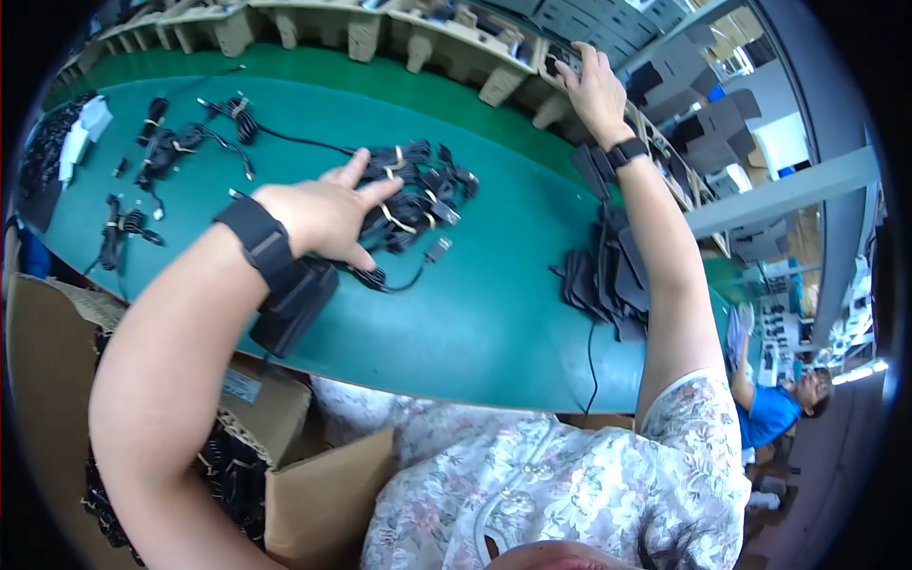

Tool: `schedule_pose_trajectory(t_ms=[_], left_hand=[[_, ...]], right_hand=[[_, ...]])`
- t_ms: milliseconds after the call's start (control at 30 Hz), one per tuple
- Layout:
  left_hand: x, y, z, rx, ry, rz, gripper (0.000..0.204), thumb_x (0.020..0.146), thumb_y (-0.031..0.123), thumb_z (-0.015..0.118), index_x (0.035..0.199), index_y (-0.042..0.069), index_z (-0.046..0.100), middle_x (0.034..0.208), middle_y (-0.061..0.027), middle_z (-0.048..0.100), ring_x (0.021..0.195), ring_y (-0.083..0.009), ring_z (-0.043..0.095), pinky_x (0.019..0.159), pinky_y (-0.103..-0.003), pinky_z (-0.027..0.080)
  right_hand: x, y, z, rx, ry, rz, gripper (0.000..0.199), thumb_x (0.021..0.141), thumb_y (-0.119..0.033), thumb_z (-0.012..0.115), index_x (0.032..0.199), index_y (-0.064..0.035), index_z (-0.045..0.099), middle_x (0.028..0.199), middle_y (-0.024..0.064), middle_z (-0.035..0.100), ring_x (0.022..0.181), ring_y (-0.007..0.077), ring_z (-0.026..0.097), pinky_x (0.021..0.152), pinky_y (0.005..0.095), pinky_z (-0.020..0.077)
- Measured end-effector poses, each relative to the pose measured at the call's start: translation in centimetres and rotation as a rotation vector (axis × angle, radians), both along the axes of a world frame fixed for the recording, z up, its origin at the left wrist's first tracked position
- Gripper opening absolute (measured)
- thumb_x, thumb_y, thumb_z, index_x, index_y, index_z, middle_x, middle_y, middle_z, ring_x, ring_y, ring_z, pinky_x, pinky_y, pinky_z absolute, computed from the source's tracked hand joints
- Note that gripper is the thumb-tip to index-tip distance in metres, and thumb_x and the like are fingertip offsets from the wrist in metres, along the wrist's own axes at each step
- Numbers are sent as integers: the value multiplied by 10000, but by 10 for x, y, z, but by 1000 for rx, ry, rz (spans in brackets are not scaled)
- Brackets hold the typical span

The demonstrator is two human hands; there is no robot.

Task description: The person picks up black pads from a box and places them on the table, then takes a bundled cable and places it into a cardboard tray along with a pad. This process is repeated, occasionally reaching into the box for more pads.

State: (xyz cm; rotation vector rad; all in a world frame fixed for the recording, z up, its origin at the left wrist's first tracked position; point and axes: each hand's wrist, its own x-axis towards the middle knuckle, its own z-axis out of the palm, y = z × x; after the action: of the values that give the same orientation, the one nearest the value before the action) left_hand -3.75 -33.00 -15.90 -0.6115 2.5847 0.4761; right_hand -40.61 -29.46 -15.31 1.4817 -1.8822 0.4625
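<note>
My left hand rests with fingers spread on a heap of black bundled cables tied with pale twist ties, lying on the green table. A black band with a dark block hangs at that wrist. My right hand, wearing a black wrist band, reaches far up to the moulded pulp trays at the table's back edge, palm pressed on a tray holding dark parts. Whether it grips anything there I cannot see.
More bundled cables lie scattered at the left of the table. A stack of black flat pouches sits at the right. An open cardboard box with black cables stands below the table's near edge. Another person in blue sits far right.
</note>
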Motion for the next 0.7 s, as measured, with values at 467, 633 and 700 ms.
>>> schedule_pose_trajectory(t_ms=[467, 633, 700], left_hand=[[-2, 7, -2, 2, -48, 92, 1014, 652, 322, 790, 1430, 305, 139, 1498, -146, -4, 1319, -357, 261, 1019, -429, 360], [-5, 7, -2, -3, -50, 93, 1016, 652, 328, 789, 1430, 309, 137, 1497, -147, -4, 1319, -359, 260, 1023, -427, 357], [-4, 7, -1, -4, -48, 94, 1018, 651, 329, 790, 1430, 310, 135, 1497, -147, -4, 1317, -360, 263, 1024, -428, 356]], right_hand=[[15, 197, 43, 1019, -201, -307, 689, 674, -435, 726, 1233, -109, 488, 982, 148, 625, 945, 328, 584, 801, 392, 461], [-5, 227, 17, 1128, -356, -449, 997, 562, -515, 776, 1324, -20, 367, 1112, 230, 568, 1058, 384, 526, 899, 406, 427], [-9, 230, 14, 1099, -346, -424, 1009, 559, -516, 777, 1327, -12, 358, 1135, 236, 551, 1068, 384, 520, 907, 403, 425]])
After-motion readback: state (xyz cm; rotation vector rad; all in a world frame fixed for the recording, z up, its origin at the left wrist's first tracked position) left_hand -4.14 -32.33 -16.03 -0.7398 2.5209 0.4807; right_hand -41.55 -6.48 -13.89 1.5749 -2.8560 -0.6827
